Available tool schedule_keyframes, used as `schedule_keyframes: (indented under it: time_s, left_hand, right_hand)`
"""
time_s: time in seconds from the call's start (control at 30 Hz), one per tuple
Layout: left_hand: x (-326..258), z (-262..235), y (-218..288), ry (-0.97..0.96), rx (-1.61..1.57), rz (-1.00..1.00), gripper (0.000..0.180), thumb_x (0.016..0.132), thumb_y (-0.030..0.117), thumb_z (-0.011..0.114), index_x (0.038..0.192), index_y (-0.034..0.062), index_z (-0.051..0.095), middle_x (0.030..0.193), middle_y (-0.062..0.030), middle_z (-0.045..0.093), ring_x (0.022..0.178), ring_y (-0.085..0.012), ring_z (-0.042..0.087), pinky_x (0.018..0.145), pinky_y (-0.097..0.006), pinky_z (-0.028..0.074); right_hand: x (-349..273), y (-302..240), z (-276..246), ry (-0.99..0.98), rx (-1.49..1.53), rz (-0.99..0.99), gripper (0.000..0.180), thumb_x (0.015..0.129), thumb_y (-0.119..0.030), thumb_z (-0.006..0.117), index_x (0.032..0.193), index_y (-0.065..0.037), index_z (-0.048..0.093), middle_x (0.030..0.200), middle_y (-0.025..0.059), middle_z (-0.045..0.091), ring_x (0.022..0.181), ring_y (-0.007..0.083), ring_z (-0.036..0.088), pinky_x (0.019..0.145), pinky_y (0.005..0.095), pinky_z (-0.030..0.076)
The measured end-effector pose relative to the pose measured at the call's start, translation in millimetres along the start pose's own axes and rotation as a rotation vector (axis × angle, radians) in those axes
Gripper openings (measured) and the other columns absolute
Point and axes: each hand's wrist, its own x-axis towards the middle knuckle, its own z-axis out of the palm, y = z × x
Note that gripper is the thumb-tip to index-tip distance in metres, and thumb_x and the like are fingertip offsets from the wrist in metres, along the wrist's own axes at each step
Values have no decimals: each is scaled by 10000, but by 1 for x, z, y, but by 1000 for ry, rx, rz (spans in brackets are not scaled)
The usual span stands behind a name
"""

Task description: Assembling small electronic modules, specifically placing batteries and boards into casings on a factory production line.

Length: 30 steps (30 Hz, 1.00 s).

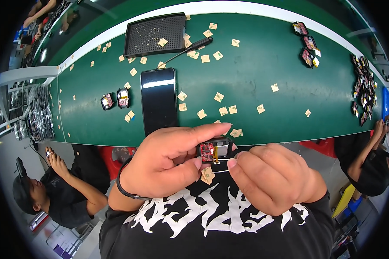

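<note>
Two bare hands meet at the lower centre of the frame, close against the black printed shirt. The left hand pinches a small black module between thumb and forefinger, fingers closed narrowly on its left side; a red circuit board and a short orange ribbon show on its open face. The right hand is curled, its fingertip touching the lower right edge of the module; whether it grips a tab there cannot be told. A tan sticker backing hangs just below the module. A black band circles the left wrist.

Above the hands lies the green work surface. A dark phone lies at centre, screen up. A black perforated tray sits at upper centre with a black-handled screwdriver just to its right. Small tan paper squares are scattered widely over the surface. Two like modules lie left of the phone, three more at upper right, and a pile at far right.

Other people sit at lower left and at right.
</note>
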Motion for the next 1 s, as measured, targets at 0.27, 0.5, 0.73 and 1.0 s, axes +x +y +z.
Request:
schedule_keyframes:
  time_s: [0.27,0.5,0.73,1.0]
  left_hand:
    - [2,-1,0,-28,-121,-28,595,878,-119,439,1473,-141,436,1298,-313,645,1179,-290,680,1033,-339,523]
    - [4,-2,7,15,-205,-122,599,891,-91,462,1484,-153,404,1309,-347,622,1222,-313,656,1087,-382,484]
    - [4,-2,6,13,-258,-115,624,871,-81,474,1484,-161,392,1316,-330,623,1209,-303,664,1071,-371,495]
    - [5,-5,-2,-14,-346,-126,609,893,-41,529,1475,-158,395,1326,-325,613,1196,-291,670,950,-308,563]
  right_hand:
    - [2,2,6,54,35,30,102,733,20,725,770,76,648,789,103,562,652,198,561,503,302,447]
    - [6,-8,0,-1,-129,35,133,715,-18,716,785,77,655,832,124,613,681,227,571,532,311,450]
    - [6,-4,4,66,-21,57,122,697,1,723,770,73,656,812,129,599,674,215,559,489,302,383]
    - [4,-5,14,176,15,90,94,716,56,739,758,78,658,789,114,597,642,202,550,470,299,365]
